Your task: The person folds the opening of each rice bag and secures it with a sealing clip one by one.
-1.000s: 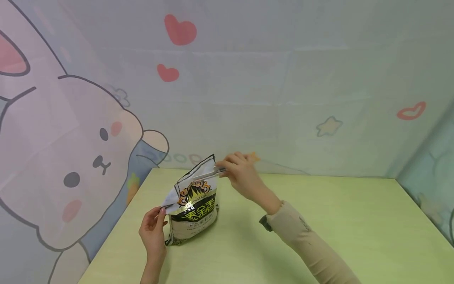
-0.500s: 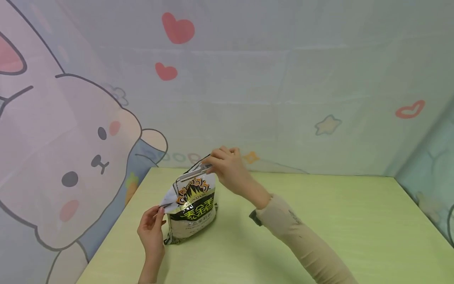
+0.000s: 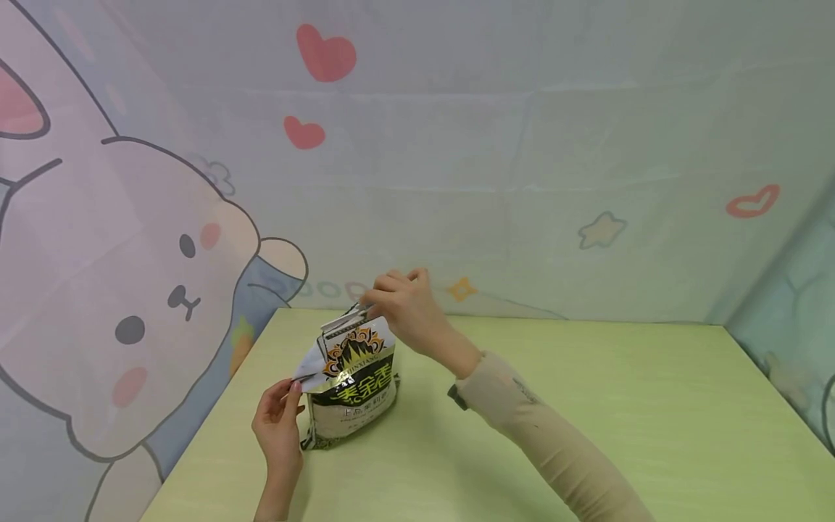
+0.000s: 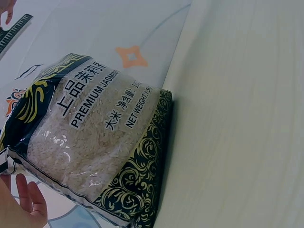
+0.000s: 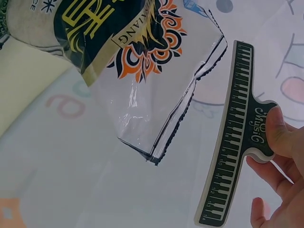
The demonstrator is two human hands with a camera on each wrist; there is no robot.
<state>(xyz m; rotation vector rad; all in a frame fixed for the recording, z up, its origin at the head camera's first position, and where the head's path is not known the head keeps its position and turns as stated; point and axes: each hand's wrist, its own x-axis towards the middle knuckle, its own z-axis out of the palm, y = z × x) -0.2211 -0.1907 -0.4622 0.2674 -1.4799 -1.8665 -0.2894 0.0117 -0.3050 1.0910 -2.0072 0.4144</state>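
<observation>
A plastic bag of rice (image 3: 355, 388), printed "PREMIUM JASMINE", stands upright on the table in the head view. My left hand (image 3: 279, 420) pinches the near left corner of its upper part between thumb and fingers. In my right hand (image 3: 411, 312) is a long clip with a piano-key print (image 5: 228, 137), marked "Music". Thumb and fingers pinch the clip by its handles. The right wrist view puts the clip just off the bag's top edge (image 5: 178, 114), roughly along it. How far its jaws part cannot be seen. Rice grains show through the clear lower front in the left wrist view.
The pale green table (image 3: 587, 420) extends to the right of the bag. Behind it hangs a light cloth backdrop (image 3: 457, 181) with a cartoon rabbit (image 3: 189, 290), hearts and stars.
My right hand has moved left with the clip, from in front of the bag's upper right side to its top edge. The left hand keeps its hold on the corner, and the bag stays put.
</observation>
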